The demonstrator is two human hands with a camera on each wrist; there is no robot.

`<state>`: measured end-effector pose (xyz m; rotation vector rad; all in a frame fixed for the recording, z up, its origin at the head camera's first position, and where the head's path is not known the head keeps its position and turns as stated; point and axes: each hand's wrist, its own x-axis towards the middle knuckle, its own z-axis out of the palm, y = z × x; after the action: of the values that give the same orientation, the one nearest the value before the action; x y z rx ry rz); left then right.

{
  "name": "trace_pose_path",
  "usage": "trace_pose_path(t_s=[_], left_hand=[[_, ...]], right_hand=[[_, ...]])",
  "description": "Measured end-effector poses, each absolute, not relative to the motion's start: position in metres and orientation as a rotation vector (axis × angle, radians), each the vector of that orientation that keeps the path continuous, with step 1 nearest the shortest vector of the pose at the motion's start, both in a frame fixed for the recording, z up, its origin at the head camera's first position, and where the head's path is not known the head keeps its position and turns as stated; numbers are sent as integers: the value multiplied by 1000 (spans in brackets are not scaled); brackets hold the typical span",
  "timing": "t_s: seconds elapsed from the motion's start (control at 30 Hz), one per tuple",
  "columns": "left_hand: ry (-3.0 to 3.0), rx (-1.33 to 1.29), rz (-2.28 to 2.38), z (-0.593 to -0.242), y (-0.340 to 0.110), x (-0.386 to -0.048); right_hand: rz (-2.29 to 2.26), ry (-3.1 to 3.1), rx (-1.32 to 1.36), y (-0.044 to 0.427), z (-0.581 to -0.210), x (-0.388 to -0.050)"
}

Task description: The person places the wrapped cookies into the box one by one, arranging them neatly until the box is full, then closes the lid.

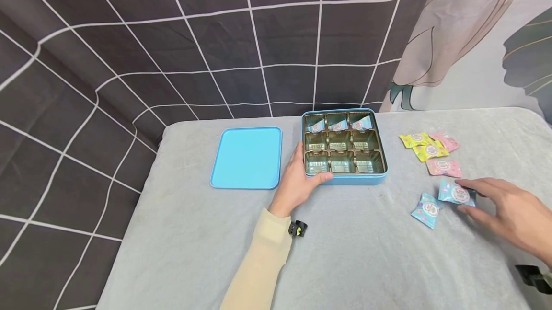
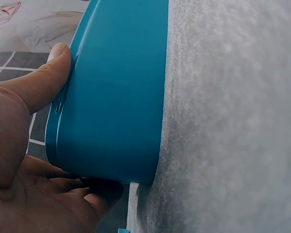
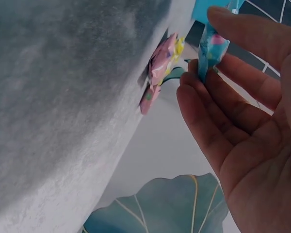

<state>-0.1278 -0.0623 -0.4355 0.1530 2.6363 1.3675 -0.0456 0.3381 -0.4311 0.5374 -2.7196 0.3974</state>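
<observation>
A blue tin box with a gold divided tray stands at the back of the table, one blue-wrapped candy in each back-row compartment; the middle and front rows hold none. My left hand grips its front left corner, thumb along the front rim and fingers against the left side. At the right, my right hand pinches a blue candy packet between thumb and fingers; the right wrist view shows this candy raised off the cloth. Beside it on the cloth lies another blue candy packet.
A flat light-blue lid lies left of the tin. Two yellow candies and pink candies lie right of the tin, behind my right hand. Dark checked fabric rises behind the grey cloth-covered table.
</observation>
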Motion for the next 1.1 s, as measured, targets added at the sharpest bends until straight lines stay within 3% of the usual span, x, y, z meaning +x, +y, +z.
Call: trace_pose_path(t_s=[0.43, 1.1], left_hand=[[2632, 146, 1378, -435, -62, -128], [2633, 136, 1366, -436, -62, -128]], right_hand=[[578, -2544, 641, 329, -433, -56], [508, -2642, 577, 313, -420, -64]])
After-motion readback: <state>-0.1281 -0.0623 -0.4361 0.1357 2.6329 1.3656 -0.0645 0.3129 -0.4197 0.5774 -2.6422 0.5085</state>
